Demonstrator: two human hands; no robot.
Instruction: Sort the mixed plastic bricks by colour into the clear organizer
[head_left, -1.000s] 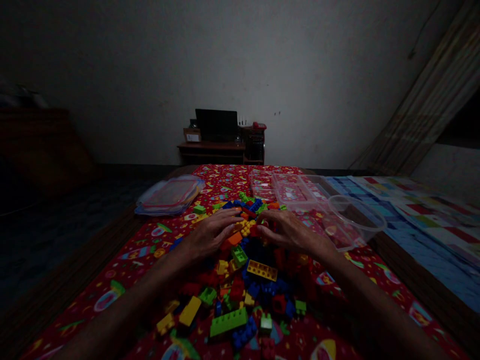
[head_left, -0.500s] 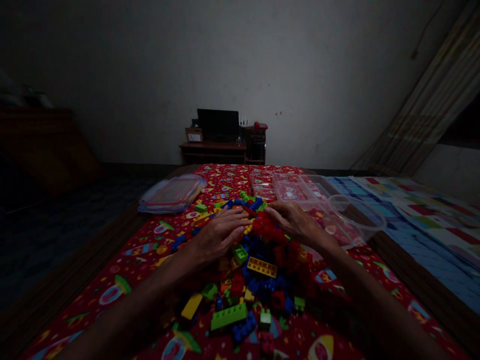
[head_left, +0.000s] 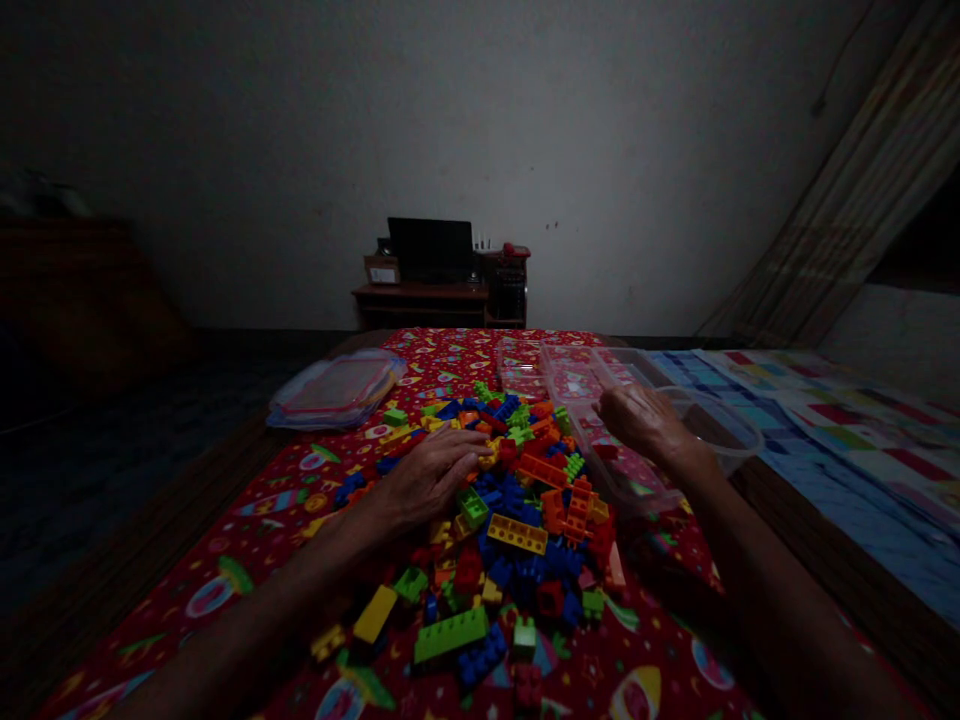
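While the left hand [head_left: 435, 475] is open, fingers stretched over the bricks [head_left: 517, 534], the right hand [head_left: 646, 420] curls above a clear box [head_left: 634, 492], can't tell if holding anything; bricks heaped on red cloth [head_left: 480, 355]; box right of pile, lids [head_left: 337, 385] left.

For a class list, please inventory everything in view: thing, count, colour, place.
Bricks: many, mixed colours, mid-cloth
Lids: several, clear, cloth's left
Boxes: several, clear, cloth's right
Round tub: one, clear, near boxes
Cloth: one, patterned red, centre
Screen: one, black, on desk
Desk: one, brown, background
Carton: one, brown, beside screen
Red object: one, red, right of screen
Other desk items: count unclear, mostly dark, background
Cabinet: one, brown, left
Bedding: count unclear, multicoloured, right
Curtain: one, pale striped, upper right
Wall: one, grey, behind desk
Left hand: one, over bricks
Right hand: one, by boxes
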